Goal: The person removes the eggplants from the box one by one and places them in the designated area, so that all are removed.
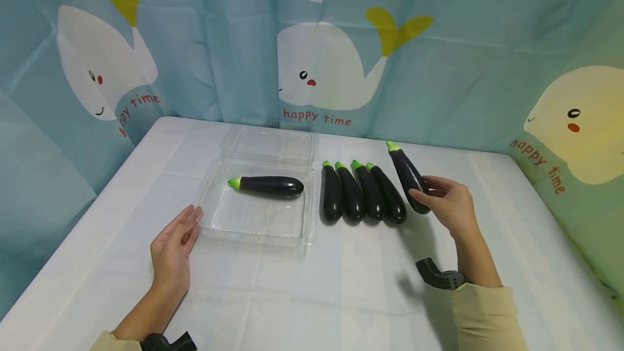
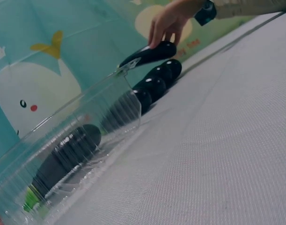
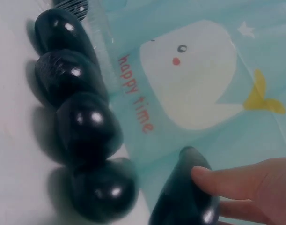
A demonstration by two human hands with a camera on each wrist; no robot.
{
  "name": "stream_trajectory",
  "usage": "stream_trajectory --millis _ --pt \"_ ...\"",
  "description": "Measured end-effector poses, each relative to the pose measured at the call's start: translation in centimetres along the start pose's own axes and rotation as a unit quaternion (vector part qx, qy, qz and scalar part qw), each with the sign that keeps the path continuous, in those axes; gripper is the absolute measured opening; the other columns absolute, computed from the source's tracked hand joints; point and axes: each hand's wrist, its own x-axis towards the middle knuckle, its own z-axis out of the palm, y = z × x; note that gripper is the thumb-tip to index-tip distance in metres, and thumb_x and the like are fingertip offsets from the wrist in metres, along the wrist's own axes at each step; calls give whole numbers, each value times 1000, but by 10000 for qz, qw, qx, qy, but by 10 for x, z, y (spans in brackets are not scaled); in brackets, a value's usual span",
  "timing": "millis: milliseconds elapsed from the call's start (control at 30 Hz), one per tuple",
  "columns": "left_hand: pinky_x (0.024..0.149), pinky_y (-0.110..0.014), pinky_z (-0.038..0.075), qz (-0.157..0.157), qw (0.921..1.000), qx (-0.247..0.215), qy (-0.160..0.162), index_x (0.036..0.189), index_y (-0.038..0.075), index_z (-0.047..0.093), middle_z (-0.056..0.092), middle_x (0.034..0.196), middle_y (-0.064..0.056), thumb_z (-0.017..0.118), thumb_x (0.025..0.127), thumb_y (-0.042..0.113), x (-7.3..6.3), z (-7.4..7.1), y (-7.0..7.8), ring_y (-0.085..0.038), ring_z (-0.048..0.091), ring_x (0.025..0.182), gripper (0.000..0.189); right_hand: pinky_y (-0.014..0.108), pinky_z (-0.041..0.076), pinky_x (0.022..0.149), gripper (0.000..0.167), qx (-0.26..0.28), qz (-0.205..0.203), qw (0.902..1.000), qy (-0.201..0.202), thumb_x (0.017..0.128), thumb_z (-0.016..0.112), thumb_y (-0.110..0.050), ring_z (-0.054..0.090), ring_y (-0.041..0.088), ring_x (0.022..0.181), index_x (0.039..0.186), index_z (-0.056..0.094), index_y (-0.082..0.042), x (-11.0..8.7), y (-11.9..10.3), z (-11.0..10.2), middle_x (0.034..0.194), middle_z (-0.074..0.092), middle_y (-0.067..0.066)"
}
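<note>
In the head view my right hand [image 1: 450, 203] holds an eggplant [image 1: 408, 175] between thumb and fingers near its round end, its green stem pointing away. The eggplant is lifted above the table, just right of several eggplants lying in a row [image 1: 363, 191]. The right wrist view shows the thumb [image 3: 206, 180] on the dark skin of the held eggplant [image 3: 182, 201]. My left hand [image 1: 173, 248] rests with its fingertips at the left side of a clear plastic clamshell box [image 1: 253, 223]. Inside the opened box lies one eggplant [image 1: 270, 186] sideways, stem to the left.
The box's clear lid [image 1: 268, 142] is folded back toward the rear edge of the white-covered table [image 1: 351, 291]. A blue-green curtain [image 1: 234, 42] with whale prints hangs behind and at both sides. A dark wrist mount [image 1: 441, 276] sits on the right wrist.
</note>
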Motion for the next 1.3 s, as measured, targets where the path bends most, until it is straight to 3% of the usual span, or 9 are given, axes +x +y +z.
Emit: stream_trajectory --millis 167,500,800,1300 --pt "92 -20 41 35 10000 -19 -16 131 -5 44 52 130 -10 42 97 12 1 -1 0 -11 53 112 38 44 47 81 62 -167 8 9999 33 84 66 -32 54 38 106 128 48 8 3 5 2 119 54 27" --pt "91 -19 41 25 10000 -4 -49 132 -5 43 53 129 -8 42 97 13 0 -2 -1 -10 52 112 39 49 47 83 62 -385 115 9992 -91 86 64 -32 51 42 108 126 47 12 6 12 5 120 52 31" --pt "92 -19 40 8 9999 62 -107 133 -4 42 47 133 -11 41 98 14 1 -2 -2 -10 50 115 40 53 44 84 65 -526 591 9966 -216 84 65 -37 45 43 111 125 48 11 14 27 11 121 51 30" --pt "92 -20 40 61 9998 83 -149 133 -5 42 47 134 -11 40 98 14 1 -3 -2 -10 51 115 40 51 44 87 64 -589 679 9947 -504 87 61 -35 44 45 112 127 45 13 15 29 17 125 47 33"
